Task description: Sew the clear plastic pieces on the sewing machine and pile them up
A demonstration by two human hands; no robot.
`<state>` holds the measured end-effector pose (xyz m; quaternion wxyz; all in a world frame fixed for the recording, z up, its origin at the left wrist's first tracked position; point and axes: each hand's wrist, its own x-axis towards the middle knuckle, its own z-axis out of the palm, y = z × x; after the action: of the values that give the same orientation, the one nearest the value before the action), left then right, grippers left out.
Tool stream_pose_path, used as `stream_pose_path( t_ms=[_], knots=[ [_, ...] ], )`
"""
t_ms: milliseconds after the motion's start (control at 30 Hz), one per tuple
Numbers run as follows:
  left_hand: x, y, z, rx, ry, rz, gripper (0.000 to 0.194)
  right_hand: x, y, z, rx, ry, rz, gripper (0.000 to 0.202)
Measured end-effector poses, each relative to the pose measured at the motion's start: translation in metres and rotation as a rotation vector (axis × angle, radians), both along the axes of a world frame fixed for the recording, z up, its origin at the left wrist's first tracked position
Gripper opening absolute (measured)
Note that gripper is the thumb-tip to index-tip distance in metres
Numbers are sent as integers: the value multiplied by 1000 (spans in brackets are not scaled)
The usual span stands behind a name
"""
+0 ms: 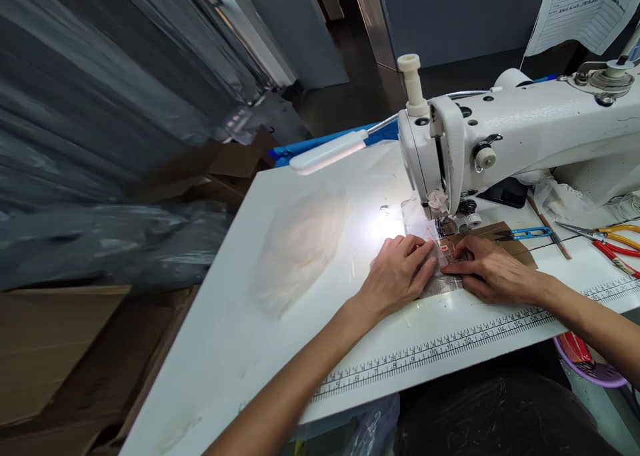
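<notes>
A white sewing machine point(530, 123) stands at the right of the white table point(220, 336). Thin translucent material point(445, 284) lies under and in front of its presser foot, with a small red mark on it. My left hand point(400, 273) rests on the left part of this material, fingers bent and close together, pressing it to the table. On the other side of the foot, my right hand point(487, 269) has its thumb and index finger together at the material's edge; whether they pinch it is too small to tell. Brown card point(520, 251) lies behind my right hand.
Blue thread snips point(530, 233), yellow-handled scissors point(620, 229) and a red-handled tool point(615, 253) lie at the right. A white lamp point(327, 151) reaches over the table. Sheer pale fabric point(303, 249) lies at the left. A printed ruler point(435, 353) follows the front edge.
</notes>
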<state>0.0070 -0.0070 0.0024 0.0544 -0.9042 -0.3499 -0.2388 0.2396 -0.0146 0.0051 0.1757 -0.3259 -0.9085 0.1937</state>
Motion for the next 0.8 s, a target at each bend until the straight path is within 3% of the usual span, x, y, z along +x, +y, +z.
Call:
stream_pose_path(
  t_ms=[167,333,533,800],
  knots=[
    [6,2,2,95,203,6,29,0,-2,-1,26,46,10,37],
    [7,15,8,63,380,24,35,-3,3,-6,91,84,-36,36],
    [2,33,7,-10,317,-3,39,-6,11,-12,121,86,-97,34],
    [-5,31,0,-129,169,-13,44,-6,8,-11,160,72,-102,38]
  ],
)
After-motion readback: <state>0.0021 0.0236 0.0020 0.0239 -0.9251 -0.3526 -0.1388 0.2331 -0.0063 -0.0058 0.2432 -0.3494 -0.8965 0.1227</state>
